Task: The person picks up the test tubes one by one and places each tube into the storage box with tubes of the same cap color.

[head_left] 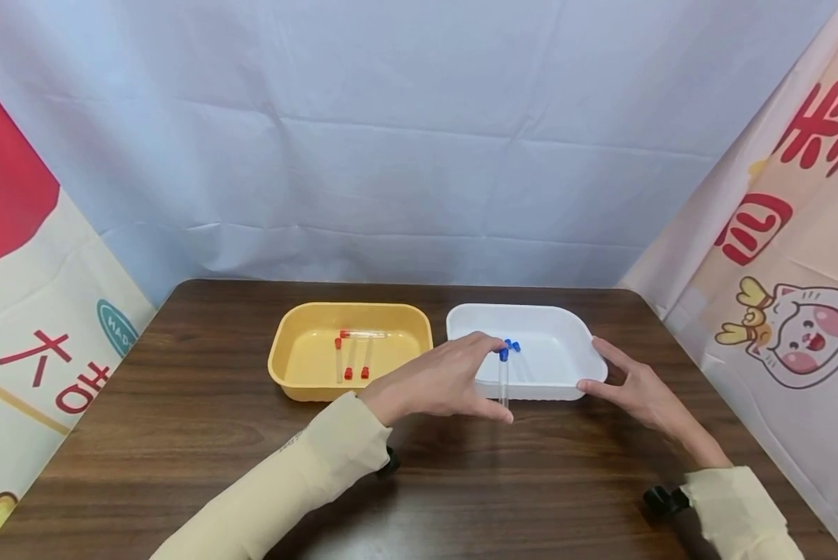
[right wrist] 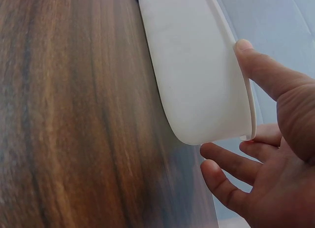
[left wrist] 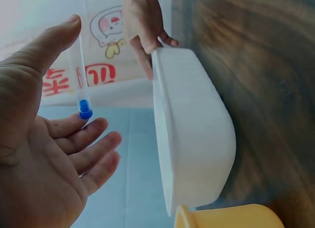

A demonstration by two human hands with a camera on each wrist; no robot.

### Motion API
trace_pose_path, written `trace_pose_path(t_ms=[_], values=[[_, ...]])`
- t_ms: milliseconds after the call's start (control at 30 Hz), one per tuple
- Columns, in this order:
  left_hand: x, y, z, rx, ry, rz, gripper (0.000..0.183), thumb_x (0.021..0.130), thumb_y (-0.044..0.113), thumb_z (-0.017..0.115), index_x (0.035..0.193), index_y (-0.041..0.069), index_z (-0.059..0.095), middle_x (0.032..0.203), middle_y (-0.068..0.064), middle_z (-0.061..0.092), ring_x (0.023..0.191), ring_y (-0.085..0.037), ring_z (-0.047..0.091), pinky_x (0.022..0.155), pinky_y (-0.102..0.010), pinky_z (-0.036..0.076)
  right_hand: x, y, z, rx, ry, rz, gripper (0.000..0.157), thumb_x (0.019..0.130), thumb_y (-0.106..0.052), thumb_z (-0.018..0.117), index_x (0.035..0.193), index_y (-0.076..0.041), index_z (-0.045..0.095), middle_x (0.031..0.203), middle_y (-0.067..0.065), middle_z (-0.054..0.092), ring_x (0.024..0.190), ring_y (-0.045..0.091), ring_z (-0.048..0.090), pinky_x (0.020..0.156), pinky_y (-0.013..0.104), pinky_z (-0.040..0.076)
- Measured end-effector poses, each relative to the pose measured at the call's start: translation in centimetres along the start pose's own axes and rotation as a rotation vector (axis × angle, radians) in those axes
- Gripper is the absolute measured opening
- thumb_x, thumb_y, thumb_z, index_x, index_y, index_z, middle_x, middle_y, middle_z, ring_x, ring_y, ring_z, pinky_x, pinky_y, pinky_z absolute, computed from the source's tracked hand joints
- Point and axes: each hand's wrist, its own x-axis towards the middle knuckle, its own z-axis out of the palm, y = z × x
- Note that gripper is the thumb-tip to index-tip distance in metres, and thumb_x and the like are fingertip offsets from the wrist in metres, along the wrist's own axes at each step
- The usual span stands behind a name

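My left hand (head_left: 441,381) pinches a clear test tube (head_left: 504,381) lengthwise, index finger at its blue cap (left wrist: 85,110) and thumb at the far end. In the head view the tube stands upright in front of the white tray (head_left: 531,392). The other left fingers are loosely bent. My right hand (head_left: 639,393) holds the tray's right end, with the thumb (right wrist: 244,47) on the rim and the fingers around the end wall. Inside the tray lie blue-capped tubes (head_left: 516,347), partly hidden behind the left hand.
A yellow tray (head_left: 300,391) stands left of the white one and holds several red-capped tubes (head_left: 338,362). Both sit on a dark wood table (head_left: 202,435). A pale cloth (head_left: 391,155) hangs behind, and printed banners (head_left: 776,257) flank the sides.
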Motion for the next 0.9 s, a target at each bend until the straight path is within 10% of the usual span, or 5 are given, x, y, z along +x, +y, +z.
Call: trace_pose_path(t_ms=[500,900], values=[[4.2,-2.0,0.0,-0.057,0.051,-0.079,0.090,0.083,0.056,0.082,0.152,0.010,0.046,0.138,-0.002,0.055,0.113,-0.012,0.050,0.095,-0.025,0.047,-0.1,-0.1,-0.1,-0.008,-0.007,0.008,0.099,0.093,-0.038,0.079,0.162,0.001,0.022,0.163,0.030,0.026,0.144,0.052,0.034,0.106,0.065,0.037],[7.0,-3.3,1.2,-0.108,0.040,-0.195,0.095,0.085,0.055,0.082,0.158,0.011,0.039,0.157,-0.006,0.045,0.137,-0.018,0.044,0.117,-0.035,0.038,-0.1,-0.1,-0.2,0.008,-0.012,0.015,0.100,0.092,-0.037,0.081,0.162,0.003,0.021,0.164,0.031,0.024,0.145,0.054,0.031,0.107,0.068,0.034]])
